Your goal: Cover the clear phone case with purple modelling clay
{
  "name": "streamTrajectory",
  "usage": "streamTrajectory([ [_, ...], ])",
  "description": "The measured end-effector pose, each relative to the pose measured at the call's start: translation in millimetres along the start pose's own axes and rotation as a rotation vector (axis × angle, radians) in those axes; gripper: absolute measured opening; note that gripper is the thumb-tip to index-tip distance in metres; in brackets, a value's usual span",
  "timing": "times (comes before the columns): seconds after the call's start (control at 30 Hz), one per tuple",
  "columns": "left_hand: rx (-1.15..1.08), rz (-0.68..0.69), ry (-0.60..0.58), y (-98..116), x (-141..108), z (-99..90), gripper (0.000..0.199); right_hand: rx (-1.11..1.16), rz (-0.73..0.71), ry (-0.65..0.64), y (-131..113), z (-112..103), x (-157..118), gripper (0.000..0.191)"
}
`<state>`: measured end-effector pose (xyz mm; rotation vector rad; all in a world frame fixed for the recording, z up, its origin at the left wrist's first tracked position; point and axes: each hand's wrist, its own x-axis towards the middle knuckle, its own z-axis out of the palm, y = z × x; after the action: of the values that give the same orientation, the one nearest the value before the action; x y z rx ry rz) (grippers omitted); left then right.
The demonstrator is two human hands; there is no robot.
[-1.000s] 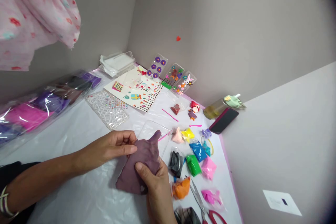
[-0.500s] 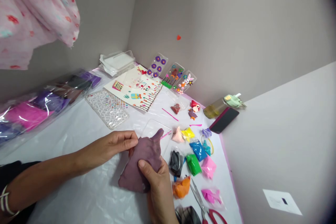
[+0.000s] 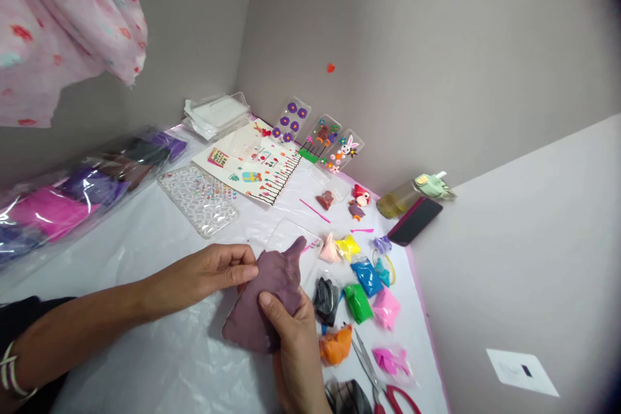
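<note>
A packet of dull purple clay [image 3: 262, 301] with a twisted top is held up over the white-covered table. My right hand [image 3: 295, 336] grips it from the right side, thumb pressed across its front. At its upper left edge, my left hand [image 3: 226, 268] pinches the packet between thumb and fingers. Behind the packet lies a clear phone case [image 3: 286, 233], partly hidden, with a pink stick on it. Right of my right hand sit a black clay packet [image 3: 326, 297] and an orange one [image 3: 336, 344].
Several coloured clay packets [image 3: 358, 304] and red-handled scissors [image 3: 371, 369] lie at right. Farther back are a phone [image 3: 416, 221], a bottle [image 3: 395, 200], decorated cases [image 3: 292, 119], a sticker sheet [image 3: 252, 168] and a textured clear sheet [image 3: 200, 200]. A large clay bag [image 3: 53, 210] lies left.
The purple packet has shifted slightly to the right and up, along with both hands. My hold on it looks the same.
</note>
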<state>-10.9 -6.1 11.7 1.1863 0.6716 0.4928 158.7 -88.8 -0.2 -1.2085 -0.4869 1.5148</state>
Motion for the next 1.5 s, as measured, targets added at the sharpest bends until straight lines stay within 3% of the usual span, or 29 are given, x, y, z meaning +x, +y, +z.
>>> streamTrajectory([
  [0.3, 0.059, 0.007, 0.027, 1, 0, -0.5, 0.034, -0.006, -0.012, 0.025, 2, -2, 0, 0.041],
  [0.47, 0.068, 0.003, -0.059, -4, 1, -1.7, 0.035, 0.023, -0.008, 0.013, 2, -2, 1, 0.038],
  [0.7, -0.005, -0.015, -0.069, -7, 2, -2.6, 0.036, 0.026, -0.006, 0.077, 1, -2, 2, 0.042],
  [1.1, -0.123, -0.048, -0.165, -13, 5, -5.5, 0.043, 0.053, -0.014, 0.041, 2, -2, 3, 0.038],
  [1.33, -0.173, 0.040, -0.006, -7, 3, -4.7, 0.026, 0.041, 0.021, -0.042, 0, 0, 0, 0.039],
  [1.5, -0.297, -0.002, -0.060, -4, 1, -6.0, 0.032, 0.089, 0.094, -0.109, -4, 2, -4, 0.038],
])
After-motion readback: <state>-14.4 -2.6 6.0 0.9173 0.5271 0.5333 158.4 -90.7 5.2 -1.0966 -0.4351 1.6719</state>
